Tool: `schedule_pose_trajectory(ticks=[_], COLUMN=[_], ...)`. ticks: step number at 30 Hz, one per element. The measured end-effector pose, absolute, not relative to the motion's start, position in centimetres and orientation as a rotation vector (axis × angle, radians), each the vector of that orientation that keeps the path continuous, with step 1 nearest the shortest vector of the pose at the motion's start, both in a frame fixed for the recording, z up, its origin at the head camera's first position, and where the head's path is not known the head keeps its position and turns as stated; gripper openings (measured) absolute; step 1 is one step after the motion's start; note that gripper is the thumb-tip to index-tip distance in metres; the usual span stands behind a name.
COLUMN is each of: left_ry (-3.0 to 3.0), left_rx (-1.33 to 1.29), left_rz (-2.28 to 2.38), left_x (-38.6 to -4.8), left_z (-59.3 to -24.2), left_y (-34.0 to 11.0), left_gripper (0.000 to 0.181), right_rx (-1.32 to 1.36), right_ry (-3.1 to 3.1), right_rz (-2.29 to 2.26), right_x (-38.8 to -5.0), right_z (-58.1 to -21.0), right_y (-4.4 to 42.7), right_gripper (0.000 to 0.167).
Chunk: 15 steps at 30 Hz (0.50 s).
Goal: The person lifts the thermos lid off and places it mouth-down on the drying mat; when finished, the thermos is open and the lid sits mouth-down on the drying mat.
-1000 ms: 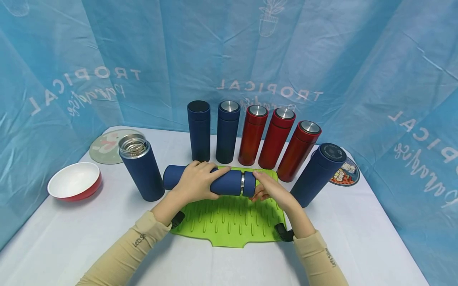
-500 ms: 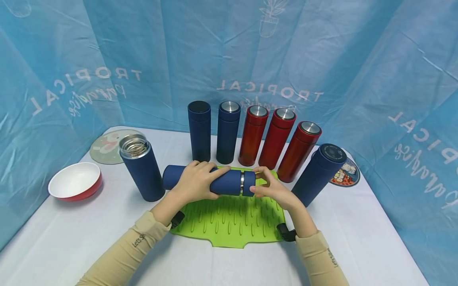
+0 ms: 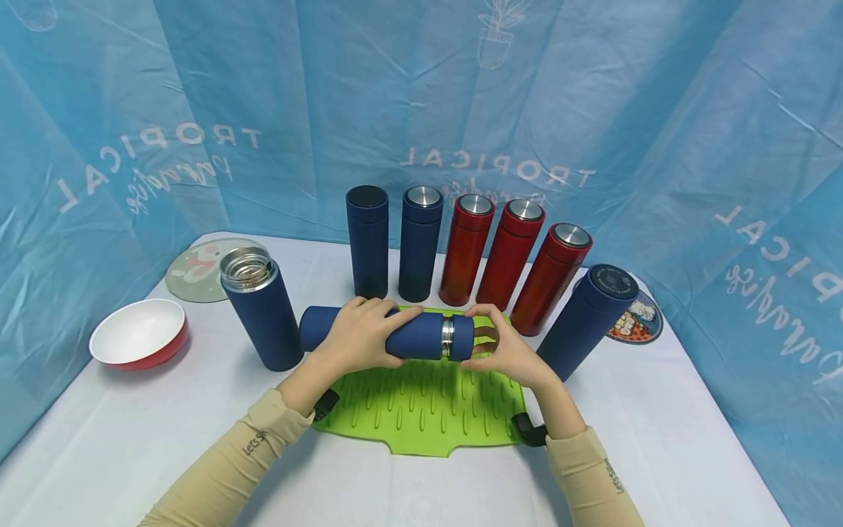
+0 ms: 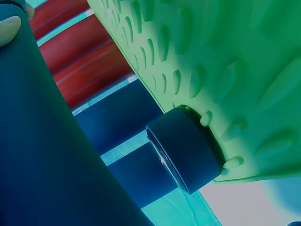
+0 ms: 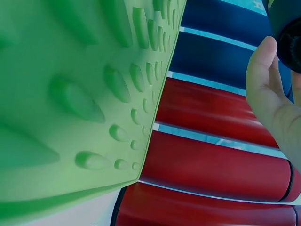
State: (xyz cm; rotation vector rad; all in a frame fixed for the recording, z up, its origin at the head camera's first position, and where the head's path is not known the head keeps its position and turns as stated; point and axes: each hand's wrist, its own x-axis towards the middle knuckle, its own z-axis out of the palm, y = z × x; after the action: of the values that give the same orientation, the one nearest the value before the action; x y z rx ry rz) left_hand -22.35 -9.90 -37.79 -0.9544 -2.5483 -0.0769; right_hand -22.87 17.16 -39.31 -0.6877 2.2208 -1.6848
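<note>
A blue thermos flask [image 3: 416,338] lies sideways in the air above the green ridged mat [image 3: 428,410]. My left hand [image 3: 365,333] grips its body from above, near the middle. At its right end, my right hand [image 3: 514,355] pinches the blue lid [image 3: 464,338] between thumb and fingers. A band of silver screw thread shows between lid and body. In the right wrist view, fingers and thumb [image 5: 263,61] touch the dark end of the lid. Another blue lid [image 4: 186,146] stands on the mat in the left wrist view; my left hand hides it in the head view.
An open blue flask [image 3: 266,322] stands left, beside a red-and-white bowl [image 3: 138,333] and round mat [image 3: 197,282]. Behind stand blue flasks [image 3: 369,245] and red flasks [image 3: 466,252]. Another blue flask [image 3: 586,322] stands right, near a patterned round mat [image 3: 635,326].
My right hand has shifted its fingers to a fresh grip on the lid. The lid has moved slightly right, and more silver thread shows. The left hand has stayed in place.
</note>
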Motion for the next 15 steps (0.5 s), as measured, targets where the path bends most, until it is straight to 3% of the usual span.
schedule_pose_trajectory(ticks=[15], left_ry=[-2.544], left_rx=[-0.925], left_rz=[-0.193], left_x=[-22.7], left_z=[-37.8], left_y=[-10.1], left_gripper=[0.084], right_rx=[-0.653], right_ry=[2.215], right_rz=[-1.810], right_x=[-22.9], right_z=[-39.6], right_y=[18.4], right_gripper=[0.069])
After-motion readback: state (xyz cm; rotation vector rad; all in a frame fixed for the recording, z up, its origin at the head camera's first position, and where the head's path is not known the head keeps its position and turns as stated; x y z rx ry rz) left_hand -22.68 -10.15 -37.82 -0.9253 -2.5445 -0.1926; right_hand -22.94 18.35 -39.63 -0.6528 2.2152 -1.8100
